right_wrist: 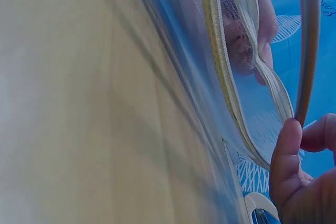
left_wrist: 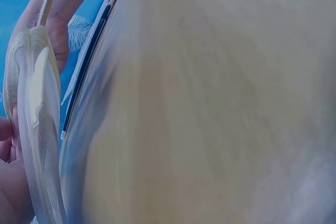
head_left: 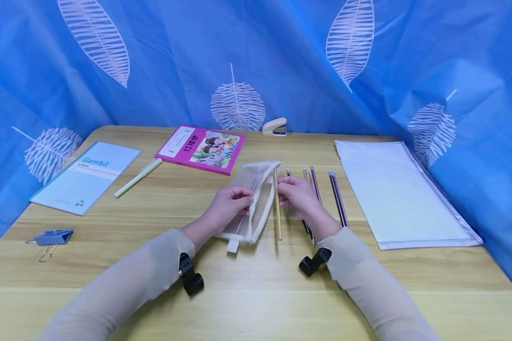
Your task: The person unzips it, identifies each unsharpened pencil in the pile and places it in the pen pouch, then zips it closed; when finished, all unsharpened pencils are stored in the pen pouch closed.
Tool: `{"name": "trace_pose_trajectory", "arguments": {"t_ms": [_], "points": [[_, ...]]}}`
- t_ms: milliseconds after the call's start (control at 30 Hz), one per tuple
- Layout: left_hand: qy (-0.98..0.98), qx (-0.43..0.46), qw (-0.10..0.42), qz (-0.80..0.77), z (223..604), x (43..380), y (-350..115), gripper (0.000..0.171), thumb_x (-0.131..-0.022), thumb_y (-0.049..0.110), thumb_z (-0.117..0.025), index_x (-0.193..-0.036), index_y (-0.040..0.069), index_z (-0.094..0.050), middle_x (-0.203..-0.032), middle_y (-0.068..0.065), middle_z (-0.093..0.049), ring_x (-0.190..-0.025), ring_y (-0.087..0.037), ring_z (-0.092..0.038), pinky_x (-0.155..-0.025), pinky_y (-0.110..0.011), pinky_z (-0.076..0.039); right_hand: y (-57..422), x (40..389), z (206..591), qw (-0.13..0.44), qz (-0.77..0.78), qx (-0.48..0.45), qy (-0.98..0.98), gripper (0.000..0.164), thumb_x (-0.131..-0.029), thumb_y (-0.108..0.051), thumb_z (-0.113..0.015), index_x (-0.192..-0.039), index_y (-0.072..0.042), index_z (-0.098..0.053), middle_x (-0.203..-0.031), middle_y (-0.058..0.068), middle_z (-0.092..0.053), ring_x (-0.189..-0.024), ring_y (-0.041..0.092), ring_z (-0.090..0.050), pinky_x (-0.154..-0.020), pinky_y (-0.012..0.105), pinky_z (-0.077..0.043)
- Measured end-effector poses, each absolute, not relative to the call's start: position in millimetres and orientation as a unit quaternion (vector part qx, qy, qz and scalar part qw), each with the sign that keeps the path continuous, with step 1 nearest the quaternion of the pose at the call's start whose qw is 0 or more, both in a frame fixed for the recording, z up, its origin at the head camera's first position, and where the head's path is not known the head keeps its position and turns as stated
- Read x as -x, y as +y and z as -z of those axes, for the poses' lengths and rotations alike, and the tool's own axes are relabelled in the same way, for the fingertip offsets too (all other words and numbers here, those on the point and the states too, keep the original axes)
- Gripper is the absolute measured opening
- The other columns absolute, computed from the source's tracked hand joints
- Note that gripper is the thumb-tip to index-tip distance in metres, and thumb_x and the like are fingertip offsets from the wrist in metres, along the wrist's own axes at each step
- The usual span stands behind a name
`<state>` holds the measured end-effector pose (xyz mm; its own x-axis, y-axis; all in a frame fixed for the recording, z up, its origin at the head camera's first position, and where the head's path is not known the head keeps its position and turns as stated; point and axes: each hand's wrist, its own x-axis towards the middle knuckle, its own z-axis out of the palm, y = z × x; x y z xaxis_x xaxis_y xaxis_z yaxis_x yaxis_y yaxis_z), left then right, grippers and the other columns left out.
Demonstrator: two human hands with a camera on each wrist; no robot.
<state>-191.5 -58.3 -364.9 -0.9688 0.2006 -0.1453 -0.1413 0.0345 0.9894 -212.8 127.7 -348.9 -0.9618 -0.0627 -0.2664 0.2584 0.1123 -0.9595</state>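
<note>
A white mesh zipper pouch (head_left: 242, 179) is held up by my left hand (head_left: 227, 207), whose thumb and fingers pinch the side of its open mouth. At the pouch's right edge, my right hand (head_left: 300, 196) pinches a light-wood pencil (head_left: 278, 215) near its far end. The right wrist view shows this pencil (right_wrist: 308, 45) between thumb and finger, beside the zipper edge. A thin pinkish stick shows faintly through the mesh. Several dark pencils (head_left: 315, 183) lie under and beside my right hand, partly hidden by it.
Two dark striped pencils (head_left: 338, 199) lie beside a white zip folder (head_left: 405, 194) at right. A stapler (head_left: 275, 127) and pink book (head_left: 202, 148) are at the back. Leftward lie a pale green pen (head_left: 138, 178), a notebook (head_left: 86, 177) and blue binder clips (head_left: 53, 237).
</note>
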Motion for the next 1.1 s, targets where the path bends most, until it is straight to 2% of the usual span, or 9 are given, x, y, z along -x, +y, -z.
{"name": "trace_pose_trajectory", "arguments": {"t_ms": [367, 767, 933, 1100], "points": [[0.701, -0.029, 0.141, -0.699, 364, 189, -49, 0.019, -0.086, -0.003, -0.058, -0.103, -0.011, -0.061, -0.079, -0.005, -0.060, -0.053, -0.008, -0.055, -0.055, -0.020, -0.054, 113, 218, 352, 0.121, 0.655, -0.088, 0.740, 0.032, -0.083, -0.002, -0.056, -0.114, 0.007, -0.057, -0.071, 0.006, -0.057, -0.055, 0.011, -0.054, -0.049, 0.020, -0.053], [0.703, -0.056, 0.138, -0.695, 364, 188, -44, 0.018, -0.085, -0.004, -0.057, -0.101, -0.012, -0.061, -0.080, -0.006, -0.062, -0.054, -0.008, -0.056, -0.056, -0.020, -0.054, 106, 218, 355, 0.125, 0.654, -0.093, 0.740, 0.032, -0.083, 0.001, -0.053, -0.114, 0.008, -0.057, -0.065, 0.007, -0.056, -0.051, 0.011, -0.054, -0.046, 0.019, -0.052], [0.706, -0.049, 0.135, -0.693, 364, 188, -44, 0.018, -0.085, -0.004, -0.057, -0.101, -0.011, -0.061, -0.081, -0.007, -0.062, -0.055, -0.008, -0.056, -0.056, -0.020, -0.054, 104, 217, 356, 0.135, 0.657, -0.099, 0.735, 0.031, -0.084, 0.001, -0.054, -0.115, 0.007, -0.055, -0.071, 0.010, -0.060, -0.056, 0.012, -0.058, -0.051, 0.021, -0.054], [0.707, -0.040, 0.134, -0.693, 364, 187, -45, 0.018, -0.086, -0.003, -0.057, -0.102, -0.010, -0.061, -0.082, -0.005, -0.062, -0.055, -0.008, -0.056, -0.057, -0.020, -0.053, 102, 215, 356, 0.133, 0.664, -0.095, 0.730, 0.036, -0.081, 0.006, -0.055, -0.117, 0.007, -0.053, -0.085, 0.014, -0.061, -0.065, 0.014, -0.062, -0.063, 0.025, -0.057]]}}
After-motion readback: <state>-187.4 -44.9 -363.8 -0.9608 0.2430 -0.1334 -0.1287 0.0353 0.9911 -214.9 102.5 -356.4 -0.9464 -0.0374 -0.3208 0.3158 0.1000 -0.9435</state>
